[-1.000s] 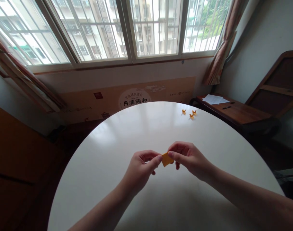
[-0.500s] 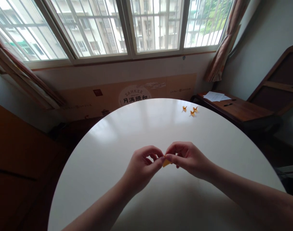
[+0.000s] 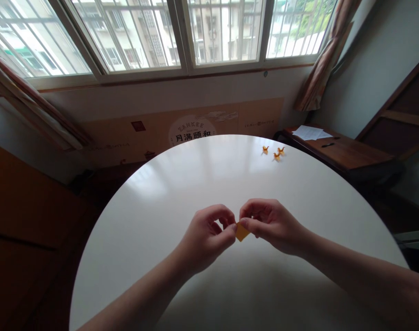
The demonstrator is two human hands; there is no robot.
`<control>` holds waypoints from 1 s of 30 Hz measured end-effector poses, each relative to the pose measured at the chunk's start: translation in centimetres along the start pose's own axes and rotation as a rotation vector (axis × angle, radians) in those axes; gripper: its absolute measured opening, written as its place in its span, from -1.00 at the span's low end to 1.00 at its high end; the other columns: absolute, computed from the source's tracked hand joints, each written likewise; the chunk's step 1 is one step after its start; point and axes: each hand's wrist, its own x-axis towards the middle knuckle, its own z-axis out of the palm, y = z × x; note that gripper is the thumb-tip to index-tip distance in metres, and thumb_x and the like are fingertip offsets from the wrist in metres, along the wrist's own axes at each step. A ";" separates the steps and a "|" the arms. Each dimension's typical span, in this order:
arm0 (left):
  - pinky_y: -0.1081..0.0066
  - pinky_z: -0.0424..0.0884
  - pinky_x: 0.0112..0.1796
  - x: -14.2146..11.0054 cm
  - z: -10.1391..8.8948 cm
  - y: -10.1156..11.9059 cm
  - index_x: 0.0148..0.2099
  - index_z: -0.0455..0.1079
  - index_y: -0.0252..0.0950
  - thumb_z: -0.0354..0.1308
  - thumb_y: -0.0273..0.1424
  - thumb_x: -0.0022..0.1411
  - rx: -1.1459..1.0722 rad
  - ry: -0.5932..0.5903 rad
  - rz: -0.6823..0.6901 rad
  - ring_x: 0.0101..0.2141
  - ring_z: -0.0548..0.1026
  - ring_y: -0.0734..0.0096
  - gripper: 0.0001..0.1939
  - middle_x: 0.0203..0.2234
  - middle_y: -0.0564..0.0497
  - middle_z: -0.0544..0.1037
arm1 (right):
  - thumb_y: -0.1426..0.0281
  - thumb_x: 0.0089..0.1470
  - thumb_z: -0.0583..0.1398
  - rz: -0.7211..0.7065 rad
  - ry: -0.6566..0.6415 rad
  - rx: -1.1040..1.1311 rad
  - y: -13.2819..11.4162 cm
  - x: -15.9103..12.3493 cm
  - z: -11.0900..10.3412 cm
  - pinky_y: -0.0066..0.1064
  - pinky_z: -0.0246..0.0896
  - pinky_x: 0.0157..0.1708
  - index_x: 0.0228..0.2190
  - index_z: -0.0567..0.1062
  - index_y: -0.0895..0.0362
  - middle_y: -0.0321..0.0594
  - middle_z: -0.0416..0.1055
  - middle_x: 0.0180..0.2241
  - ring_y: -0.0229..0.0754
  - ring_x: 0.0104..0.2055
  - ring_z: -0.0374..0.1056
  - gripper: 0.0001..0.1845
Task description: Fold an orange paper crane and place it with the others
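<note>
A small folded piece of yellow origami paper (image 3: pixel 242 232) is held above the white round table (image 3: pixel 137 239), one corner pointing down towards me. My left hand (image 3: pixel 209 232) pinches its left edge between thumb and fingers. On the other side, my right hand (image 3: pixel 269 225) grips the paper's upper right edge with the thumb on the near face. The fingertips behind the paper are partly hidden. Three small folded yellow paper cranes stand at the far right of the tabletop: a left crane (image 3: pixel 265 150), a front crane (image 3: pixel 276 156) and a right crane (image 3: pixel 281 150).
Beyond the table, a flat cardboard panel (image 3: pixel 154 133) with printed writing leans under the barred window (image 3: pixel 137 37). To the right, a wooden chair or bench (image 3: pixel 354 154) bears white papers (image 3: pixel 312 133) and a dark pen-like thing (image 3: pixel 328 145). Curtains (image 3: pixel 314 87) hang at the sides.
My hands have parted slightly, and more of the yellow paper shows between them. Both still pinch it. The whole view has tilted a little downward.
</note>
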 end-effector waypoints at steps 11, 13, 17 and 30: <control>0.53 0.26 -0.55 0.4 -0.8 -1.2 -0.37 0.37 -0.33 0.17 -0.36 0.15 -0.069 0.050 0.014 -0.51 0.31 0.52 -0.87 -0.52 0.07 0.37 | 0.21 0.05 0.33 0.097 0.091 0.084 0.6 1.0 -1.7 -0.55 0.22 -0.61 -0.37 0.51 0.20 -0.24 0.42 -0.43 -0.33 -0.50 0.29 -0.71; 0.54 0.28 -0.54 0.4 -0.8 -1.3 -0.33 0.37 -0.32 0.19 -0.31 0.19 -0.065 0.058 0.029 -0.50 0.33 0.50 -0.83 -0.50 0.06 0.40 | 0.18 0.04 0.33 0.124 0.079 0.072 0.6 1.0 -1.7 -0.56 0.22 -0.61 -0.35 0.52 0.21 -0.22 0.43 -0.43 -0.34 -0.50 0.30 -0.68; 0.53 0.34 -0.51 0.4 -0.6 -1.3 -0.27 0.46 -0.34 0.25 -0.23 0.18 0.023 0.024 0.032 -0.45 0.40 0.46 -0.76 -0.44 -0.01 0.48 | 0.16 0.03 0.34 0.126 0.034 0.019 0.8 0.9 -1.4 -0.57 0.22 -0.60 -0.34 0.54 0.22 -0.20 0.46 -0.43 -0.31 -0.47 0.34 -0.66; 0.52 0.35 -0.53 0.8 -0.9 -1.3 -0.32 0.49 -0.38 0.29 -0.19 0.15 -0.141 0.015 -0.117 -0.50 0.39 0.47 -0.70 -0.50 -0.02 0.51 | 0.19 0.06 0.32 0.164 0.018 0.021 0.7 0.9 -1.3 -0.58 0.20 -0.60 -0.33 0.54 0.20 -0.22 0.44 -0.44 -0.30 -0.45 0.34 -0.70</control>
